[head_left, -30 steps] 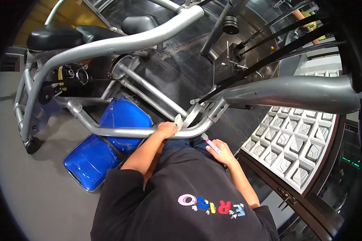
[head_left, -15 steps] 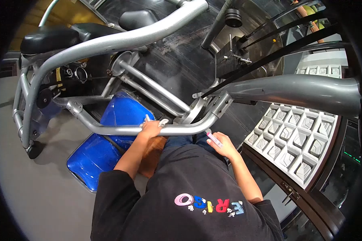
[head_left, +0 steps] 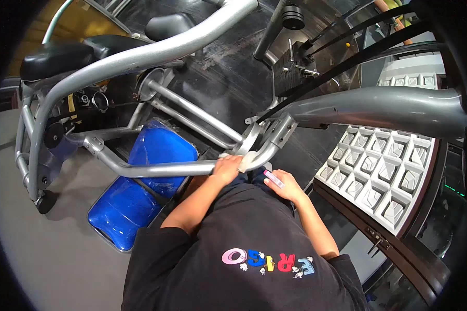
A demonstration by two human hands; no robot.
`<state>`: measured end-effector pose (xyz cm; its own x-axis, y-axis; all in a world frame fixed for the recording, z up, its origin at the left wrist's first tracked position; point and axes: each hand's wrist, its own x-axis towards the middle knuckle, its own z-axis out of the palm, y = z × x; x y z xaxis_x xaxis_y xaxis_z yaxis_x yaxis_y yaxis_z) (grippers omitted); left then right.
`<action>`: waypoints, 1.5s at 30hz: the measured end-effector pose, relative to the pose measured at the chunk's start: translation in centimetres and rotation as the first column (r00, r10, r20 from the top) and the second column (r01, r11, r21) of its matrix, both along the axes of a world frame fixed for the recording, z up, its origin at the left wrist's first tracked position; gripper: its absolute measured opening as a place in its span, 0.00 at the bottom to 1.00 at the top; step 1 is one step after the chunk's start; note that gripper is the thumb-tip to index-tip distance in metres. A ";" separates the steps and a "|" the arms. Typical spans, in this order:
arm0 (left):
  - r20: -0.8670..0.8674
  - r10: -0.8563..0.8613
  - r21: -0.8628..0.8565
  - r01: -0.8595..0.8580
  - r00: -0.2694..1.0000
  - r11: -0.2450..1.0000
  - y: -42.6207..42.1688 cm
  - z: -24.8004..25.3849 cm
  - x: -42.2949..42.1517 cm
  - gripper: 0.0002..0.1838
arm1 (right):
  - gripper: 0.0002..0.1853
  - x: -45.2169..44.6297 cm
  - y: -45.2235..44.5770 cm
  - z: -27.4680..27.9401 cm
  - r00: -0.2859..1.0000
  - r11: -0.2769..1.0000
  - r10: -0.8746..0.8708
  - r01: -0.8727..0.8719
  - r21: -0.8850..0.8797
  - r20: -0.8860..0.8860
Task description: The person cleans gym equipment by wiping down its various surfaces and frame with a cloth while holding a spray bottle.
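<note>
At the lower bend of the silver bar [head_left: 176, 170], your left hand [head_left: 227, 169] is closed over the metal, fingers curved around it and grasping a pale cloth [head_left: 247, 161]. Part of the cloth spreads toward the bend; your grip on the underside is hidden. Your right hand [head_left: 286, 185] is beside the bar, near your lap, its fingers curled around a slim pink-and-white tube [head_left: 274, 178].

Risks, as judged: the cloth is loosely bunched, so an edge could snag on the bolted bracket [head_left: 283, 131] just past the bend, or bare fingers could scrape there. A slack right grip could let the tube drop to the floor. A reach to the far side could bring your forearm against the blue pad [head_left: 163, 150] behind the bar.

Containers: the tube is the one small item that may hold something; whether it does cannot be told. The white panel [head_left: 361, 207] on your right has square recesses, each with an angular raised shape inside. A second blue pad [head_left: 123, 212] lies nearer you, on the left, its surface glossy and creased.
</note>
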<state>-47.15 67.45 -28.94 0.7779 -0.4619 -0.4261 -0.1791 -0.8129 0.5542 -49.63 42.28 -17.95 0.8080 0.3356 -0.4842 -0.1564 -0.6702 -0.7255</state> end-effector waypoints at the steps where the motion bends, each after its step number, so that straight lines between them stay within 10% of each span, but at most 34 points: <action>1: -0.097 0.001 0.055 0.004 0.995 0.998 0.8 0.3 1.1 0.19 | 0.21 -0.1 -0.2 0.0 1.000 1.000 -0.005 0.005 0.000 -0.004; 14: -0.111 0.475 -0.025 -0.480 0.873 0.877 9.8 2.1 1.9 0.23 | 0.23 -0.3 -4.2 0.7 0.997 0.997 -0.074 0.074 0.003 0.012; 17: -0.493 0.630 -0.527 -0.782 0.600 0.333 6.2 -0.1 -0.3 0.26 | 0.23 0.1 -5.5 0.9 1.000 1.000 -0.010 0.010 -0.023 0.000; 21: -0.929 0.324 -0.301 -0.874 0.179 -0.382 -0.5 5.9 -2.1 0.28 | 0.23 0.9 -7.5 1.0 0.996 0.998 0.063 -0.064 0.029 0.057; 28: -0.839 0.164 -0.531 -0.715 0.519 -0.455 -3.6 20.6 -3.5 0.34 | 0.22 2.7 -10.4 1.1 0.974 0.975 0.206 -0.213 0.064 0.096; 30: -0.244 0.581 -0.802 -0.499 0.776 0.329 -3.1 24.5 -4.3 0.45 | 0.22 2.9 -11.1 0.9 0.963 0.965 0.245 -0.254 0.070 0.116; 31: -0.235 0.597 -0.802 -0.500 0.767 0.326 -3.6 24.2 -4.6 0.45 | 0.22 2.9 -11.4 0.7 0.956 0.959 0.266 -0.275 0.062 0.120; 33: -0.608 0.132 -0.718 -0.470 0.783 -0.514 -5.1 22.3 -5.1 0.62 | 0.22 2.8 -12.1 0.4 0.943 0.947 0.305 -0.315 0.058 0.132; 34: -0.752 0.025 -0.541 -0.595 0.659 -0.594 -6.2 21.5 -5.4 0.66 | 0.22 2.6 -12.4 0.3 0.946 0.946 0.304 -0.314 0.081 0.118; 45: -0.887 -0.064 -0.263 -0.613 0.458 -0.745 -11.6 14.2 -13.8 0.46 | 0.22 3.6 -12.2 1.4 0.867 0.866 0.490 -0.496 0.067 0.089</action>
